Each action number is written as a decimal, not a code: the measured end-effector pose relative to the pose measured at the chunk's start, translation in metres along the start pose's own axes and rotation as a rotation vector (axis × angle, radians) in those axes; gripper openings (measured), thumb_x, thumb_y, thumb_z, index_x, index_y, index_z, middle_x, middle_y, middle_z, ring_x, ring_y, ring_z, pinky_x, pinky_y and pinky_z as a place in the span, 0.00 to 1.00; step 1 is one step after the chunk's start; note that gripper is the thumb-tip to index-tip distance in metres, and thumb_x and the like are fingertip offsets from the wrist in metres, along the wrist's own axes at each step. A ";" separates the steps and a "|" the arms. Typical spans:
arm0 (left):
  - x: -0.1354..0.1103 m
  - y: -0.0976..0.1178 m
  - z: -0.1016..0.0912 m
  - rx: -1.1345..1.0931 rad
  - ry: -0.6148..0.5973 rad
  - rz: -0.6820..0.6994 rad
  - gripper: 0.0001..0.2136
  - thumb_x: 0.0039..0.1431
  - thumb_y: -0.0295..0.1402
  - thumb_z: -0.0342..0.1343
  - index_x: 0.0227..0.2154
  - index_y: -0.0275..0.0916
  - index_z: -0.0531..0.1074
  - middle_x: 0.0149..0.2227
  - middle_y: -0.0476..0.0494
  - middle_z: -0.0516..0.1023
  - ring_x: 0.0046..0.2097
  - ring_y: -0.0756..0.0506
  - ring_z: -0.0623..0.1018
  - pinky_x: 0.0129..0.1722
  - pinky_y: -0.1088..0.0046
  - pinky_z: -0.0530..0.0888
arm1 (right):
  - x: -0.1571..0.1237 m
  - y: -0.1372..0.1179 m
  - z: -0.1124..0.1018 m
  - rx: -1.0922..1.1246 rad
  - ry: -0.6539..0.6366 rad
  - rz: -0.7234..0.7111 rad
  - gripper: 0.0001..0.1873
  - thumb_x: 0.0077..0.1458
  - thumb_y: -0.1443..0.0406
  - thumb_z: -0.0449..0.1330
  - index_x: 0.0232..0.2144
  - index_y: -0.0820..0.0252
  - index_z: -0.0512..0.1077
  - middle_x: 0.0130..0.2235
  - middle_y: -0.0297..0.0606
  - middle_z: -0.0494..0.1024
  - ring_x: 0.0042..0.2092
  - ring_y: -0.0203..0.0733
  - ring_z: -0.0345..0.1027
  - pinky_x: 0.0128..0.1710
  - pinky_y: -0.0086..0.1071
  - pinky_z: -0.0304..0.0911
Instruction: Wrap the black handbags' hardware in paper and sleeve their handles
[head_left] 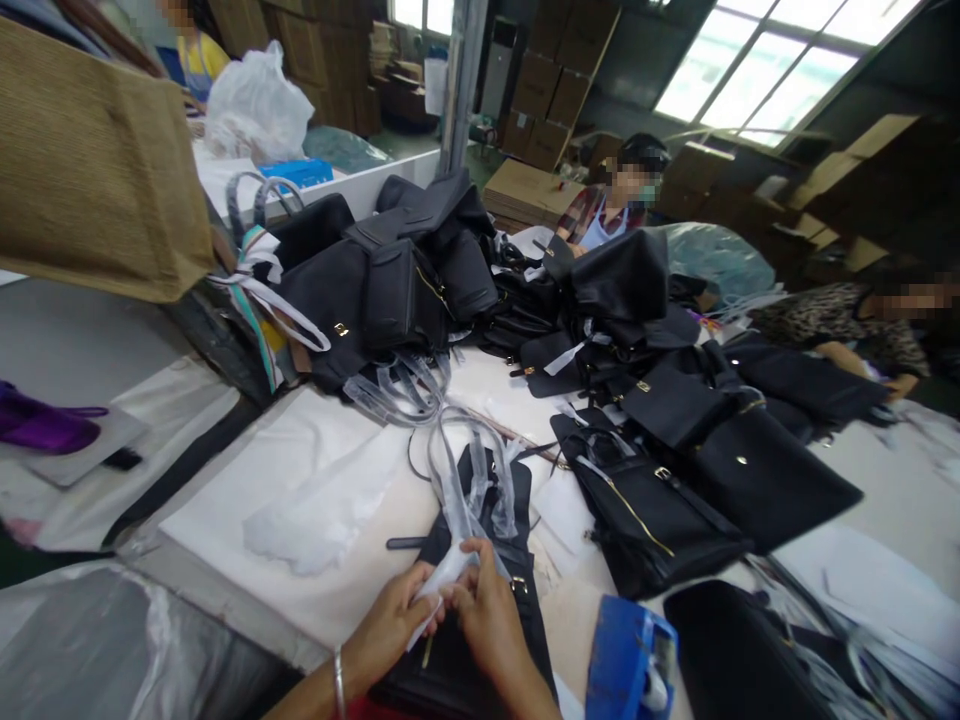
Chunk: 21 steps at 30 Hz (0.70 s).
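Observation:
A black handbag (457, 660) lies on the white table sheet right in front of me. Its handle (457, 480) is wrapped in clear plastic and loops up from the bag. My left hand (390, 625) and my right hand (487, 610) meet over the bag. Both pinch a white strip of wrapping (442, 580) at the base of the handle. A thin bangle (339, 680) sits on my left wrist.
A blue tape dispenser (626, 660) stands just right of my hands. Several black bags (645, 500) lie to the right and in a heap (405, 270) behind. Crumpled clear plastic (322, 510) lies to the left. Two people (622, 205) sit across the table.

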<state>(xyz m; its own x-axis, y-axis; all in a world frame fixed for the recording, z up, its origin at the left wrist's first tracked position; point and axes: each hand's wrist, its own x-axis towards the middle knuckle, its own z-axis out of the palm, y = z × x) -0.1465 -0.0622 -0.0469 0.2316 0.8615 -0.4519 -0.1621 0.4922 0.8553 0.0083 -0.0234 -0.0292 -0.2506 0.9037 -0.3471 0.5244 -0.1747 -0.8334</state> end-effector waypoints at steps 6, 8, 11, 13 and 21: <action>0.013 -0.016 0.007 0.080 0.153 -0.050 0.16 0.57 0.47 0.51 0.33 0.36 0.68 0.23 0.51 0.70 0.24 0.50 0.69 0.24 0.75 0.64 | -0.002 0.006 0.008 0.103 0.022 0.032 0.21 0.51 0.70 0.53 0.49 0.55 0.57 0.26 0.27 0.69 0.28 0.39 0.69 0.29 0.29 0.61; 0.016 -0.018 0.009 0.040 0.192 -0.085 0.17 0.58 0.48 0.49 0.31 0.36 0.68 0.22 0.52 0.70 0.22 0.51 0.68 0.23 0.76 0.63 | -0.002 0.009 0.010 0.114 0.047 0.028 0.22 0.53 0.68 0.53 0.51 0.56 0.56 0.28 0.29 0.71 0.30 0.40 0.70 0.30 0.30 0.62; 0.016 -0.010 0.009 -0.063 0.228 -0.145 0.17 0.58 0.48 0.49 0.27 0.36 0.67 0.20 0.52 0.69 0.21 0.53 0.66 0.21 0.78 0.61 | 0.001 0.016 0.013 0.101 0.107 0.045 0.26 0.52 0.65 0.57 0.53 0.57 0.54 0.33 0.33 0.73 0.29 0.41 0.70 0.30 0.31 0.62; 0.015 -0.003 0.007 -0.177 0.213 -0.170 0.17 0.58 0.47 0.50 0.27 0.36 0.67 0.20 0.52 0.69 0.20 0.54 0.65 0.21 0.79 0.60 | 0.006 0.022 0.016 0.126 0.109 0.062 0.29 0.51 0.63 0.59 0.53 0.57 0.54 0.36 0.34 0.74 0.27 0.40 0.69 0.28 0.31 0.62; 0.015 0.003 -0.021 -0.617 -0.108 -0.347 0.12 0.59 0.40 0.52 0.31 0.34 0.70 0.18 0.53 0.65 0.17 0.57 0.60 0.18 0.81 0.58 | 0.025 0.028 0.029 0.247 -0.092 -0.121 0.26 0.53 0.63 0.59 0.52 0.54 0.55 0.35 0.32 0.74 0.34 0.39 0.70 0.33 0.30 0.64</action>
<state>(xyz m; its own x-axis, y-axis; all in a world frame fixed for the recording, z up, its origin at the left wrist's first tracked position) -0.1635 -0.0447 -0.0563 0.4564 0.6407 -0.6174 -0.5673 0.7441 0.3529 -0.0071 -0.0170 -0.0740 -0.3781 0.8864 -0.2669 0.2753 -0.1676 -0.9466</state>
